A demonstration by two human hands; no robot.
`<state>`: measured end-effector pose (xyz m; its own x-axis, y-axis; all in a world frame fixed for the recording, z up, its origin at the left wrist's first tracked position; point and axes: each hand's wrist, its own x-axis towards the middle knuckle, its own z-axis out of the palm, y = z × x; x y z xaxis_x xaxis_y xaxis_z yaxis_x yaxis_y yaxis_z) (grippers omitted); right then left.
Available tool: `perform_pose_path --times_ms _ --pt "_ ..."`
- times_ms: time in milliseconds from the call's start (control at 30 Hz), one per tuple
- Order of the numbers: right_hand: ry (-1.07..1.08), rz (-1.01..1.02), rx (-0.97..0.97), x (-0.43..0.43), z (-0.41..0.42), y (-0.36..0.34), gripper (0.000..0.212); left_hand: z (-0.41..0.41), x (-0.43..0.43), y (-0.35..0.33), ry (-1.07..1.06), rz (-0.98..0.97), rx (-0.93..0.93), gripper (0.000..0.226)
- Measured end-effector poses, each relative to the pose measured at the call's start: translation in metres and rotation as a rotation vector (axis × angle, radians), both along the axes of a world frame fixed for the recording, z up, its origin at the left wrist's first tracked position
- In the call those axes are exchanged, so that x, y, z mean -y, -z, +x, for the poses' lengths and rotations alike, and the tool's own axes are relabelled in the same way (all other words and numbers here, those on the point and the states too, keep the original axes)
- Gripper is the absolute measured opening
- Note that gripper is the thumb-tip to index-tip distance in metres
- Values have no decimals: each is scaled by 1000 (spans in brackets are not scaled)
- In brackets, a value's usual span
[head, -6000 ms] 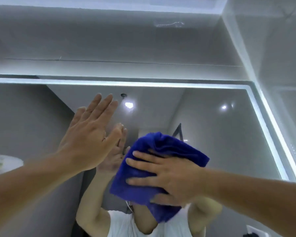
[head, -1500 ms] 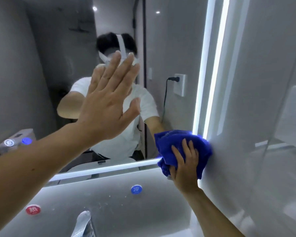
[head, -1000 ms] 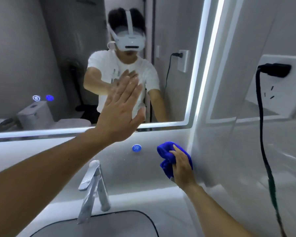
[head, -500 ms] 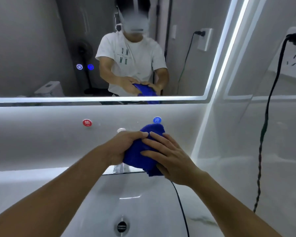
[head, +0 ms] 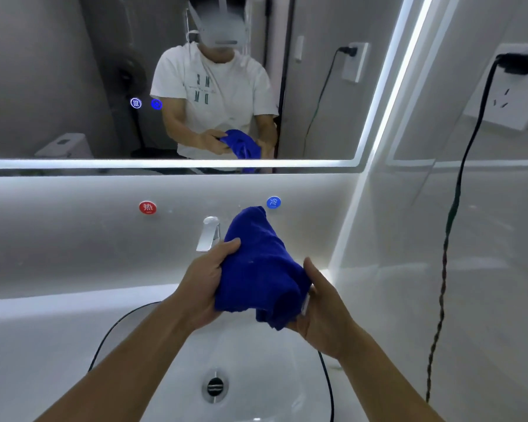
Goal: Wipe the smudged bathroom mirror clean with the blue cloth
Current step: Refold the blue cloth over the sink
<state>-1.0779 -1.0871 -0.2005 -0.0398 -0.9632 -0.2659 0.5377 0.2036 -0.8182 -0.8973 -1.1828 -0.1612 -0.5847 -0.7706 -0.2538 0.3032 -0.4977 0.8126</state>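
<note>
The blue cloth (head: 258,266) is bunched up in front of me, above the basin. My left hand (head: 205,281) grips its left side with the thumb on top. My right hand (head: 323,309) holds its right side from below, thumb up against the cloth. The mirror (head: 58,71) with a lit edge fills the upper part of the view, well above both hands. It reflects a person in a white T-shirt holding the cloth. Two small lit icons glow on the glass at left of centre.
A white basin (head: 256,376) with a drain (head: 215,386) lies below my hands. A chrome tap (head: 208,233) stands behind the cloth, between a red sticker (head: 147,207) and a blue sticker (head: 273,202). On the right wall a socket (head: 506,95) holds a dark cable (head: 445,239).
Both hands left the mirror and came down over the basin. The cloth, once pressed to the mirror's lower right corner by my right hand, is now held between both hands and has opened out slightly.
</note>
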Motion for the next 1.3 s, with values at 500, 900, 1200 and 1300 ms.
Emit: perform_pose_path --times_ms 500,900,1200,1300 --pt "378 -158 -521 -24 -21 -9 48 22 -18 38 -61 -388 239 55" --pt "-72 -24 -787 -32 -30 11 67 27 -27 38 317 -650 816 92" --pt "-196 25 -1355 -27 -9 33 77 35 -33 45 364 -1044 1242 54" --pt "-218 32 -1423 -29 -8 27 73 40 -32 41 393 -1103 1323 39"
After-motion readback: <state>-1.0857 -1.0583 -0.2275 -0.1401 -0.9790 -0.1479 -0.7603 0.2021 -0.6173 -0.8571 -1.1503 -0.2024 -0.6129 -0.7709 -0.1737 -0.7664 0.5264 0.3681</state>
